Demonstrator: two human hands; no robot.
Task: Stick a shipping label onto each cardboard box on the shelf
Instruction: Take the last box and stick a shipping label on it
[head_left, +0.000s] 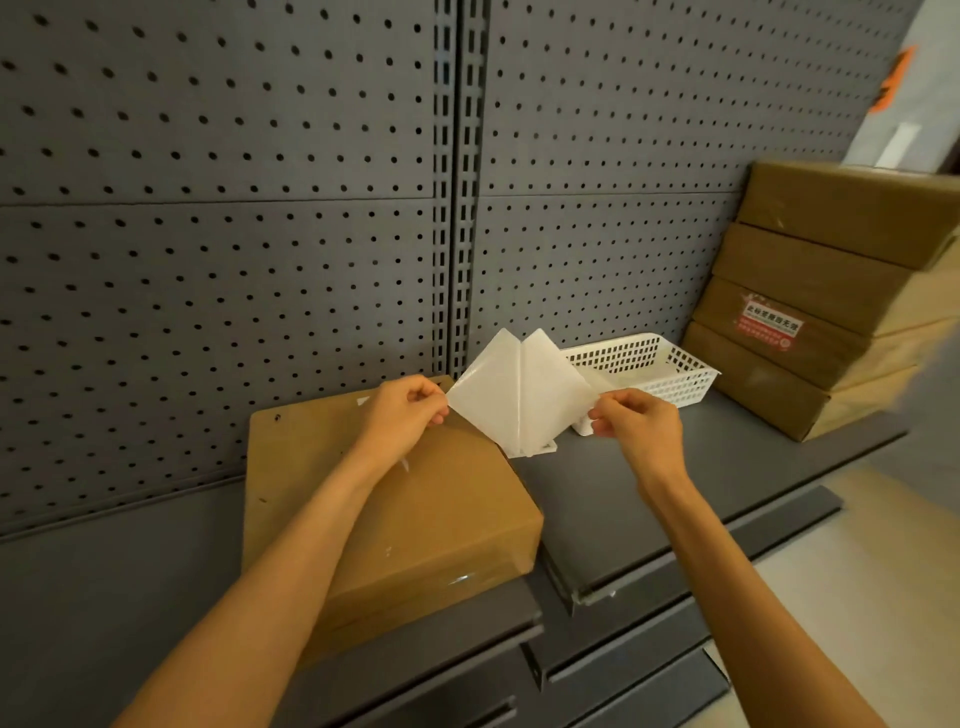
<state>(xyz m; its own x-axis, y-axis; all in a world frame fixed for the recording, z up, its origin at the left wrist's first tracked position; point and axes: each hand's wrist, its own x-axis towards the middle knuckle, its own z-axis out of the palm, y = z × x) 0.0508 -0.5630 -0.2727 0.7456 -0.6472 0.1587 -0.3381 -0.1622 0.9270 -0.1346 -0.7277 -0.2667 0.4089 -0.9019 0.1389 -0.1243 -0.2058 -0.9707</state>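
Filling the background, the pegboard wall (218, 218) rises behind the shelf (623, 499), which carries everything. A stack of boxes (831, 291) stands at the far right against the wall, one showing a red sticker (768, 328); the others show no sticker on the faces in view. One box (415, 519) lies flat at the shelf's front, top up, probably so a label can be pressed onto it. A white basket (649, 364) sits between that box and the stack, likely for label stock. Above the box's far corner, the label sheet (519, 395) is held spread like an open book, seemingly being peeled from its backing. The left hand (410, 415) pinches its left corner, the right hand (636, 423) its right corner; the hands are apart. Nothing blocks the box's top except the forearms.
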